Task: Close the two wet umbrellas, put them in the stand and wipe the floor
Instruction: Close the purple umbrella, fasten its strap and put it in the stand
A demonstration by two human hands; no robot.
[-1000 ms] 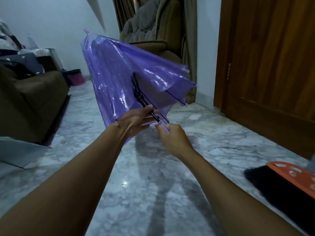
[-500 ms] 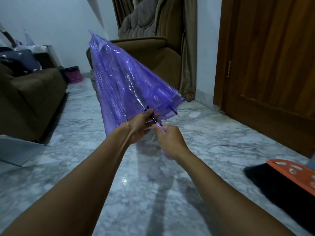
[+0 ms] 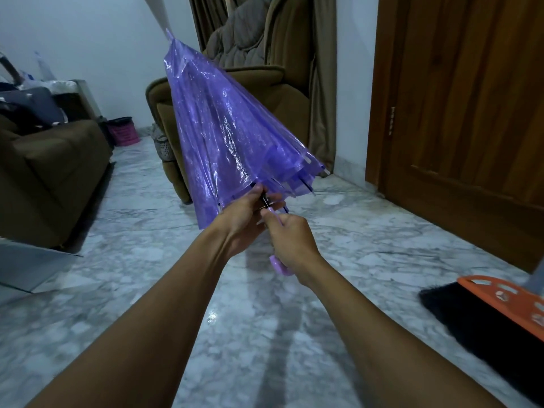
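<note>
umbrella [image 3: 229, 125] canopy above both hands

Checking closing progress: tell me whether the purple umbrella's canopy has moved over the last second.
Yes. The purple umbrella's canopy has folded narrower, uncovering more of the brown armchair behind it.

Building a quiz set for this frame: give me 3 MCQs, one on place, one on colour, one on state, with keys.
1. Where does the right hand grip the umbrella?
A. its tip
B. its handle
C. its canopy edge

2. What colour is the umbrella's canopy?
A. purple
B. yellow
C. black

3. What state is the umbrella in?
A. fully open
B. lying on the floor
C. folded nearly shut, held in the air

Key:
1 B: the fingers wrap the pale purple handle, while the left hand sits at the ribs' base.
2 A: translucent purple plastic.
3 C: the ribs hang close together, above the marble floor.
</note>
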